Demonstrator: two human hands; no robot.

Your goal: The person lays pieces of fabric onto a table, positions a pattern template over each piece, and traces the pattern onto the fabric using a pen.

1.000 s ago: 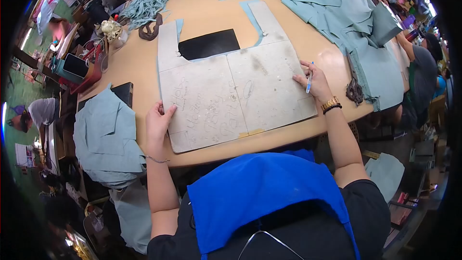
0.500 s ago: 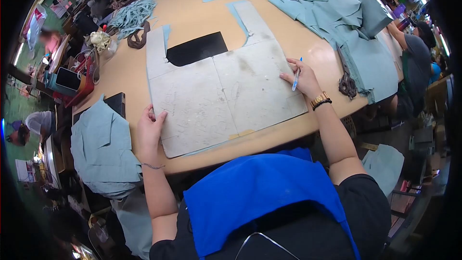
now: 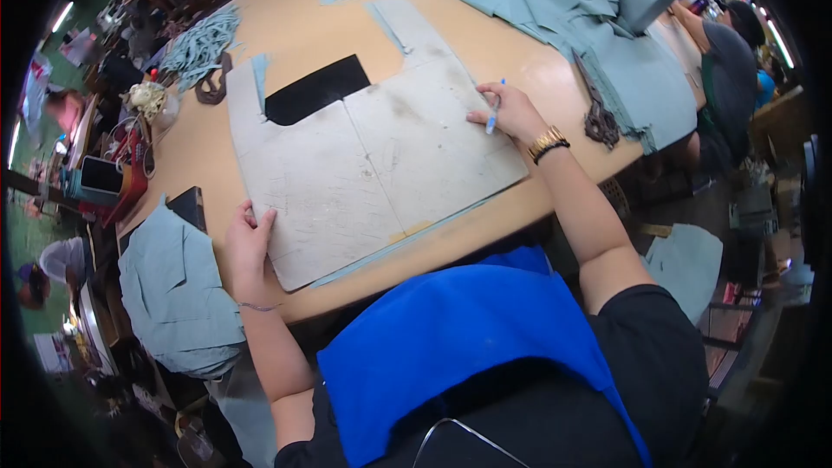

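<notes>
Cardboard pattern template (image 3: 390, 156) lying on the worktop (image 3: 299, 26) before me, its neckline cutout facing away, over light-blue fabric (image 3: 263, 74) that shows along its edges. My left hand (image 3: 249, 238) pinches the template's left edge, thumb on top. My right hand (image 3: 510, 113), bent around a pen (image 3: 493, 118), meets the right edge, apparently gripping it too. Dark-handled scissors (image 3: 600, 125) lie farther right, beside a fabric pile (image 3: 529, 0).
</notes>
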